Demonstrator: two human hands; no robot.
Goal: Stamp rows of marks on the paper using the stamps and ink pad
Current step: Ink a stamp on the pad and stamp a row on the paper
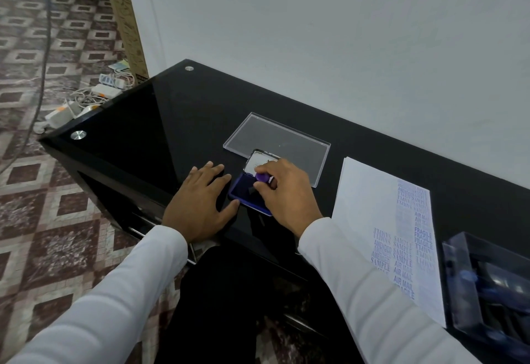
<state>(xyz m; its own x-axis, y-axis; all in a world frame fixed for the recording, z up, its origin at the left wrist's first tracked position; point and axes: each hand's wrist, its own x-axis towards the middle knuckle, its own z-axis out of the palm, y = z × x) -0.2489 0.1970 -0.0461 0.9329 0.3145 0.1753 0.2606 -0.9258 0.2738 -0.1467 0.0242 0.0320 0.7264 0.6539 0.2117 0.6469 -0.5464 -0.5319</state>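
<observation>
A blue ink pad (240, 191) lies open on the black table, its silver lid (259, 160) tipped back behind it. My right hand (282, 191) grips a stamp with a purple knob (262, 177) and holds it down on the pad. My left hand (200, 200) lies flat on the table with fingers spread, its thumb and forefinger touching the pad's left edge. The white paper (370, 208) lies to the right and bears several rows of blue marks such as SAMPLE, AIR MAIL and FRAGILE.
A clear plastic lid (286, 139) lies flat behind the ink pad. At the far right stands a clear box (487, 286) with more stamps inside. The table's left edge (94, 114) drops to a tiled floor with cables and adapters.
</observation>
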